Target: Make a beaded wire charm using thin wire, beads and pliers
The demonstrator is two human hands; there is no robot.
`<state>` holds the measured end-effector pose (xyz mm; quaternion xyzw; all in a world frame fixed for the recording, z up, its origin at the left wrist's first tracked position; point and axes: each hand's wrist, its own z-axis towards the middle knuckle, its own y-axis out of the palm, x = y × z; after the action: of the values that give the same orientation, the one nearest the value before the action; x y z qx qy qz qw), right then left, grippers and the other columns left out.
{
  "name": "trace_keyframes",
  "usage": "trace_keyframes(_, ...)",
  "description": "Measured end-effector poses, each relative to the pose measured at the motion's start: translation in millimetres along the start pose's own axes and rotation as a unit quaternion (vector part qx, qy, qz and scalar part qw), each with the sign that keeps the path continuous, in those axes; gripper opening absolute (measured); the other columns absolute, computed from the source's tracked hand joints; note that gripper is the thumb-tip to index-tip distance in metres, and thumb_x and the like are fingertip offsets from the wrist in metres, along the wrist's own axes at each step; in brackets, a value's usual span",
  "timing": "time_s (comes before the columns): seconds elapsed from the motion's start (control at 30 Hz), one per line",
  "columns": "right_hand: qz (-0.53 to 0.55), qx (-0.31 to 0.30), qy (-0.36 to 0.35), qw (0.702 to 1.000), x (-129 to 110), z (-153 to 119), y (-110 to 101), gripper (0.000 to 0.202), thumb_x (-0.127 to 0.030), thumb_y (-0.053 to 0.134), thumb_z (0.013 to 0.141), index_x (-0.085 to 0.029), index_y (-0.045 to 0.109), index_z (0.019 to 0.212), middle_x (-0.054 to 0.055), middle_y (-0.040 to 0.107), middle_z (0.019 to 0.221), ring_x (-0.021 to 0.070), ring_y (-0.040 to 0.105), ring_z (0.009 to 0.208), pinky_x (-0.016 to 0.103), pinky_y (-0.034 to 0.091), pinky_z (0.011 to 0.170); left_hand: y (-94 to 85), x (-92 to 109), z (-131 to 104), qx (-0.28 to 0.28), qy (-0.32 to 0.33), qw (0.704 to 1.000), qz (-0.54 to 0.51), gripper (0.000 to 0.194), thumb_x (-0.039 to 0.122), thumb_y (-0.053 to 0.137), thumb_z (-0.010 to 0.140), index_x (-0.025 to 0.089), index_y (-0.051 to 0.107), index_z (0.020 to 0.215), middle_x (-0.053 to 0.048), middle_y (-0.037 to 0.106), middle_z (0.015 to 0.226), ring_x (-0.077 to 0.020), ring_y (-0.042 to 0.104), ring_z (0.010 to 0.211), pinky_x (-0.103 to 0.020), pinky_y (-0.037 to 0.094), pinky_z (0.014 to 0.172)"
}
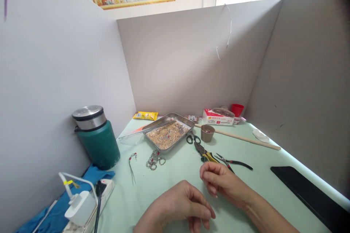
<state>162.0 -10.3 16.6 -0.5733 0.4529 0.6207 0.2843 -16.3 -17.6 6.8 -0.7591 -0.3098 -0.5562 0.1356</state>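
My left hand (184,205) is low in the middle, its thumb and fingertips pressed together around something too thin to make out. Just right of it and a little higher, my right hand (222,182) pinches with thumb and forefinger; a faint thin line rises above its fingertips. Behind my right hand lie yellow-handled pliers (209,156) and black-handled pliers (237,162). A metal tray (167,150) of small golden beads stands farther back. Silver chain with red beads (153,161) lies before the tray, and a wire piece with red beads (131,165) lies to its left.
A green flask (100,145) stands left, behind a power strip (106,193) and white charger (80,207). Scissors (193,139), a brown cup (207,134), a wooden stick (246,138) and a red-white box (217,118) are behind my hands. A black object (308,193) lies right. Grey partitions (188,65) surround the table.
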Motion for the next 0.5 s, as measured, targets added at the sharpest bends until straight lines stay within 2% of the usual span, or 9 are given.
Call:
trace_keyframes(0.13, -0.029, 0.026, 0.000, 0.999, -2, 1, 2, 0.019, -0.033, 0.060, 0.074, -0.015, 0.056, 0.073, -0.007, 0.044, 0.045, 0.0057, 0.036, 0.042, 0.020, 0.029, 0.045, 0.8, -1, 3, 0.012, 0.013, 1.000, -0.007, 0.035, 0.037, 0.064, 0.065, 0.009, 0.064, 0.087, -0.005, 0.062, 0.067, -0.0087, 0.053, 0.044, -0.021, 0.041, 0.044)
trace_keyframes(0.2, -0.041, 0.032, -0.001, 0.999, -3, 1, 2, 0.020, -0.035, 0.059, 0.074, -0.015, 0.056, 0.074, -0.007, 0.044, 0.045, 0.0062, 0.037, 0.042, 0.020, 0.030, 0.045, -0.1, 0, 5, 0.036, 0.028, 0.999, 0.001, 0.038, 0.042, 0.059, 0.069, 0.009, 0.062, 0.087, -0.007, 0.063, 0.072, -0.0079, 0.052, 0.042, -0.020, 0.040, 0.042)
trace_keyframes(0.27, -0.065, 0.041, -0.003, 0.997, -2, 1, 1, 0.022, -0.037, 0.060, 0.074, -0.015, 0.057, 0.073, -0.006, 0.045, 0.046, 0.0064, 0.038, 0.043, 0.020, 0.030, 0.046, -2.5, 4, 6, 0.099, 0.047, 0.994, 0.015, 0.042, 0.047, 0.055, 0.071, 0.009, 0.061, 0.087, -0.008, 0.063, 0.076, -0.0065, 0.049, 0.039, -0.020, 0.038, 0.039)
trace_keyframes(0.33, -0.094, 0.045, -0.004, 0.995, 0, 2, 1, 0.022, -0.036, 0.060, 0.073, -0.015, 0.058, 0.071, -0.006, 0.047, 0.047, 0.0062, 0.039, 0.043, 0.020, 0.030, 0.047, -5.7, 8, 8, 0.191, 0.078, 0.978, 0.027, 0.046, 0.050, 0.055, 0.070, 0.010, 0.059, 0.092, -0.007, 0.061, 0.077, -0.0062, 0.047, 0.040, -0.020, 0.036, 0.038)
trace_keyframes(0.4, -0.118, 0.044, -0.003, 0.992, 2, 3, 3, 0.021, -0.035, 0.060, 0.073, -0.015, 0.058, 0.068, -0.006, 0.047, 0.047, 0.0062, 0.038, 0.043, 0.020, 0.029, 0.046, -8.3, 11, 9, 0.260, 0.111, 0.959, 0.033, 0.050, 0.050, 0.058, 0.068, 0.011, 0.057, 0.100, -0.003, 0.059, 0.070, -0.0076, 0.048, 0.044, -0.020, 0.036, 0.038)
trace_keyframes(0.5, -0.140, 0.048, 0.002, 0.989, 5, 3, 9, 0.021, -0.034, 0.059, 0.073, -0.015, 0.058, 0.064, -0.006, 0.045, 0.046, 0.0064, 0.037, 0.042, 0.020, 0.029, 0.045, -9.2, 13, 10, 0.270, 0.130, 0.954, 0.028, 0.048, 0.046, 0.061, 0.066, 0.010, 0.062, 0.098, 0.001, 0.051, 0.054, -0.0088, 0.045, 0.045, -0.020, 0.034, 0.040)
